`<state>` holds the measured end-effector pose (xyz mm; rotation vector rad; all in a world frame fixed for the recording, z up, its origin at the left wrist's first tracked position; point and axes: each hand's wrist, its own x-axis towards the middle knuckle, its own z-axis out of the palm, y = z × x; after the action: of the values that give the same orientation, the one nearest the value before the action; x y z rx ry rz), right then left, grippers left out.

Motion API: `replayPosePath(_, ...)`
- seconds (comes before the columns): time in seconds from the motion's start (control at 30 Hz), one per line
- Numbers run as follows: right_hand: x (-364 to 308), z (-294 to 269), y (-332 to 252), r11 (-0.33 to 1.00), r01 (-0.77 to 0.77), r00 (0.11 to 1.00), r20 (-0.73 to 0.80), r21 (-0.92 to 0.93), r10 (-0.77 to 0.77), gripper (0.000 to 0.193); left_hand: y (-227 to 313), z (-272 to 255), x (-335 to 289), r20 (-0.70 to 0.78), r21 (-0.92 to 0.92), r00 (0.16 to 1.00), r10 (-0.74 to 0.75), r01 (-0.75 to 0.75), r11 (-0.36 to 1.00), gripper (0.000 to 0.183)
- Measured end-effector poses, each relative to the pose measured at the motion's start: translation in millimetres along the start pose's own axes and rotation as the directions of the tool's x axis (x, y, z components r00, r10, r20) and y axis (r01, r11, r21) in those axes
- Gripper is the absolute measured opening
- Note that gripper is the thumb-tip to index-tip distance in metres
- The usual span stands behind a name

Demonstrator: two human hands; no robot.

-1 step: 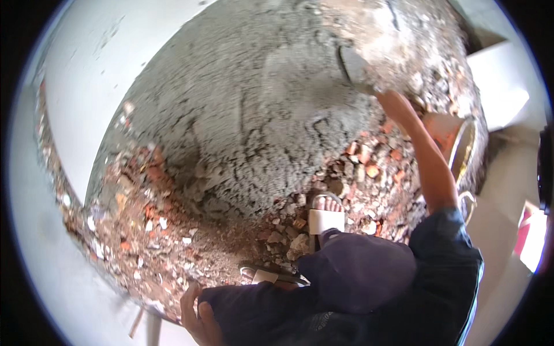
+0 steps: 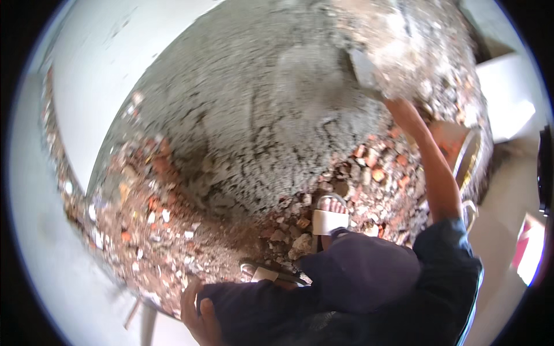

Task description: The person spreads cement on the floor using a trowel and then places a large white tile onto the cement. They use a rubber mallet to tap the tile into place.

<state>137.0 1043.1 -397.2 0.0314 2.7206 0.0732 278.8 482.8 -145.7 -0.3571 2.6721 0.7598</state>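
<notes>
My right hand (image 2: 405, 115) is closed round the handle of a trowel (image 2: 363, 69), at the end of my outstretched right arm. The trowel's flat grey blade is tilted at the right edge of a broad patch of wet grey mortar (image 2: 231, 92). Around the blade the mortar is smoother; nearer to me it is rough and pitted. Whether the blade touches the mortar I cannot tell. My left hand (image 2: 199, 314) rests on my bent left knee, thumb apart from the fingers, with nothing in it.
Broken brick and stone rubble (image 2: 369, 167) lies between my feet and the mortar, and more loose rubble (image 2: 156, 219) spreads to the left. A round-rimmed container (image 2: 461, 155) stands by my right forearm. A pale wall (image 2: 104, 69) borders the mortar at the left. My sandalled foot (image 2: 330, 216) stands on the rubble.
The whole view has shifted slightly, so the scene sits farther right. The trowel blade has turned a little and shows more of its flat face. My left hand stays on the knee.
</notes>
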Motion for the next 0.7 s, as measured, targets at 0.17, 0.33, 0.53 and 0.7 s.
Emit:
replayPosePath(0.17, -30, -29, -90, 0.843, 0.476, 0.79, -0.301, -0.249, -0.535, 0.011, 12, -7, -22, -0.063, -0.003, 0.996, 0.057, -0.058, 0.998, 0.051)
replayPosePath(0.33, -17, -56, -212, 0.692, 0.568, 0.675, 0.229, 0.446, -0.701, 0.04, 28, -26, -39, -0.112, 0.075, 0.99, -0.08, 0.089, 0.993, 0.051)
replayPosePath(0.53, 53, -87, -317, 0.507, 0.858, 0.479, 0.475, -0.077, -0.738, 0.039, 3, -58, -60, -0.311, -0.131, 0.932, -0.185, 0.151, 0.98, 0.057)
replayPosePath(0.7, 125, -114, -363, 0.716, 0.69, 0.708, 0.31, -0.108, -0.635, 0.043, -124, -10, -26, -0.284, -0.313, 0.868, -0.408, 0.318, 0.895, 0.054)
